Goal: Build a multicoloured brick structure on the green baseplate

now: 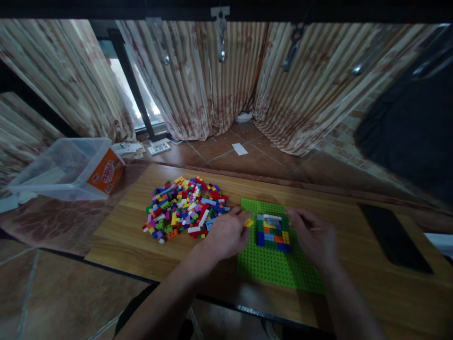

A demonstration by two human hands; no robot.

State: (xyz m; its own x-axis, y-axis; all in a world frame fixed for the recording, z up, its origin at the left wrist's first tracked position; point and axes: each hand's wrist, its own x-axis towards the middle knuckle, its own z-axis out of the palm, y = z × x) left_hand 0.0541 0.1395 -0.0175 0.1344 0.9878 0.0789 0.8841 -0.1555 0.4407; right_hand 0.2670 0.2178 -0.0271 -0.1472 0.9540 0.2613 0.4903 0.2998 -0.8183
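Note:
My left hand (230, 232) is closed in a pinch on a small yellow toy brick (249, 222), over the left edge of a green studded baseplate (269, 271). A low block of joined bricks (272, 233), in blue, green, orange, yellow, white and grey, sits on the baseplate between my hands. Beside its upper right corner is my right hand (316, 234), thumb and fingers a little apart with nothing visible in them. Left of the baseplate lies a heap of loose coloured bricks (186, 208), close to my left hand.
The wooden tabletop (120, 231) carries a dark flat slab (396, 238) at the right. Past its left end stands a clear plastic bin (63, 189) with an orange label. Striped curtains (212, 85) hang behind, and a dark padded shape (414, 123) is at the upper right.

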